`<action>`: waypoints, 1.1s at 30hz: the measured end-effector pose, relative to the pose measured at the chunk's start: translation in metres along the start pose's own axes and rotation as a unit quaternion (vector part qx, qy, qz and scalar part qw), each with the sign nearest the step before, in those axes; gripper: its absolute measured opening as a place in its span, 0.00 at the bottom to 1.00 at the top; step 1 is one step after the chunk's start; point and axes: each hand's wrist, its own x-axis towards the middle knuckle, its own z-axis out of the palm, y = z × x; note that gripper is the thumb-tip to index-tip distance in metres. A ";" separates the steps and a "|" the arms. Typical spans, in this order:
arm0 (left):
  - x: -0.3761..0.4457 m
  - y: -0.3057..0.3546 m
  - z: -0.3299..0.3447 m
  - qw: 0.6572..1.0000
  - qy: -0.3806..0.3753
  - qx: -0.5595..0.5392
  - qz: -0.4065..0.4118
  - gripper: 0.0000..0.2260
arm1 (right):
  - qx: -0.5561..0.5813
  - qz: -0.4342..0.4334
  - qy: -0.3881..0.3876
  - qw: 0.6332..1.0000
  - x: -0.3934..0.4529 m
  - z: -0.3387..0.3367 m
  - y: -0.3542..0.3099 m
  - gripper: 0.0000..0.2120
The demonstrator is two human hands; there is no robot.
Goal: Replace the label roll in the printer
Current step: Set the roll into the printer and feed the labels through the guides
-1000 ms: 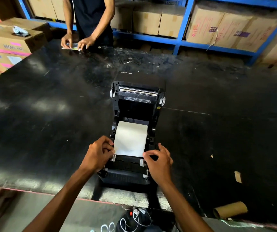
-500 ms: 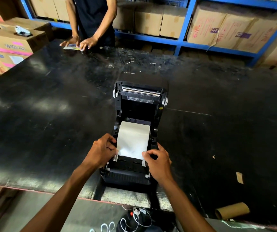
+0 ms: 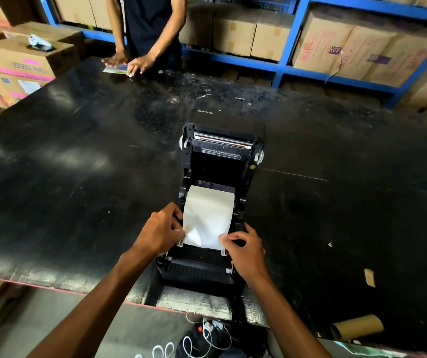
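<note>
One big black bench [image 3: 78, 177] fills the room, with blue shelves [image 3: 292, 34] of boxes behind. Near its edge, the open printer [image 3: 217, 202] holds the white label roll [image 3: 207, 215]. The left hand [image 3: 159, 231] and right hand [image 3: 246, 251] pinch its paper.

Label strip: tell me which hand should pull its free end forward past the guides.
Probably the right hand: its fingertips already pinch the near corner of the label strip, beside the right guide. The left hand grips the strip's side edge further back, better suited to steadying it inside the open printer.
</note>
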 end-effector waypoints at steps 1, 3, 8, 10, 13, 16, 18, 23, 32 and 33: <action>0.001 0.002 0.000 1.000 0.002 0.004 -0.005 0.15 | 0.001 0.001 0.004 1.000 0.000 0.001 0.000 0.07; 0.002 0.005 0.000 1.000 0.007 0.005 -0.015 0.15 | -0.017 -0.006 0.012 1.000 -0.001 0.004 0.002 0.06; -0.002 0.009 0.006 1.000 0.007 0.014 -0.006 0.23 | -0.033 -0.005 0.033 0.999 0.000 0.006 0.004 0.05; -0.001 0.007 0.006 1.000 0.010 0.010 -0.014 0.22 | -0.023 -0.006 0.041 0.999 -0.001 0.007 0.004 0.07; 0.002 0.005 0.003 1.000 -0.001 -0.001 -0.026 0.19 | -0.017 -0.007 0.047 0.999 -0.003 0.007 0.005 0.05; 0.003 0.004 0.003 1.000 -0.008 0.002 -0.025 0.18 | -0.021 -0.006 0.035 0.999 -0.004 0.005 0.004 0.04; 0.004 0.004 0.004 1.000 0.007 -0.010 -0.024 0.16 | -0.030 -0.005 0.028 0.999 -0.003 0.004 0.002 0.05; 0.006 0.000 0.003 0.999 0.027 -0.028 -0.019 0.11 | -0.055 0.003 -0.017 0.998 0.000 -0.003 0.000 0.05; 0.009 0.000 0.001 1.000 0.008 -0.005 -0.008 0.14 | -0.043 0.023 -0.047 0.998 0.004 -0.011 -0.003 0.05; 0.009 -0.001 0.002 1.000 0.006 -0.001 -0.004 0.14 | -0.048 0.025 -0.054 0.997 0.005 -0.012 -0.002 0.04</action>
